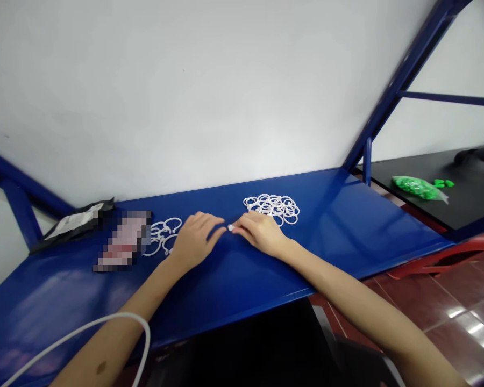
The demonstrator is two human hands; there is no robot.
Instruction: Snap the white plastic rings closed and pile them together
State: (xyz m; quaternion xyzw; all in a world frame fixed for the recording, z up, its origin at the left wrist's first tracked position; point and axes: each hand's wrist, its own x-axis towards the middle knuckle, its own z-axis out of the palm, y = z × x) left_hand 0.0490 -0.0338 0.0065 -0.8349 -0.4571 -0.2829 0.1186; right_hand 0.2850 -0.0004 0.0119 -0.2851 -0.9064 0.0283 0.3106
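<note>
My left hand (196,238) and my right hand (259,231) lie palm down on the blue table (347,226), fingertips almost meeting. Between them sits a small white piece (230,228), pinched by the right hand's fingertips; the left hand's curled fingers reach toward it. A pile of white plastic rings (272,208) lies just behind the right hand. A smaller group of white rings (164,235) lies left of the left hand, partly hidden by it.
A black packet with a white label (75,222) lies at the table's back left, next to a blurred-out object (125,240). A bag of green pieces (417,187) rests on a black table at right. A white cable (105,322) loops over my left forearm.
</note>
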